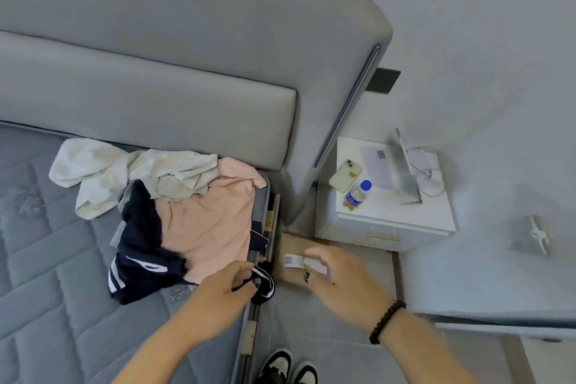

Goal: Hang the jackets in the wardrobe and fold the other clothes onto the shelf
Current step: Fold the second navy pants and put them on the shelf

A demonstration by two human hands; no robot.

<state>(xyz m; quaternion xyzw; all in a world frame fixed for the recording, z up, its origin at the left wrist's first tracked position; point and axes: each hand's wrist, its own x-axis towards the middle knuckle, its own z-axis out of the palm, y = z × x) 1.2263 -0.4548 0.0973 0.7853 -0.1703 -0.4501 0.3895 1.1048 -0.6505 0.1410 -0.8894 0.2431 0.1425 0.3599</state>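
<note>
So the clothes pile [174,209] was sitting on the bare quilted mattress [46,274], bunched up at the far right corner against the grey headboard [149,109], and it lay just left of and beyond both hands. The left hand [224,285] was way closer to it, actually closed on a cuff or hem of the navy jacket with white stripes [140,271] right at the bed's right edge, fingers pinched around the dark fabric. The right hand [336,277] was off the bed entirely, hovering over the floor gap, fingers loosely spread and holding nothing as far as I could tell. The navy jacket ran roughly from the near right edge back toward the far left, partly buried under a pink top [212,221], with a crumpled off-white garment [124,174] on top at the far end. My guess is the jacket needed pulling toward the near right to slide out from under the pink one, which could drag along with it. Containers: a cardboard box [296,256] with a white label lay on the floor between bed and white nightstand [389,221]; it looked shut, contents unknown. The nightstand drawers were shut too, with a phone [345,175], a water bottle [358,195] and a laptop [396,171] on top. No wardrobe or shelf in view.
</note>
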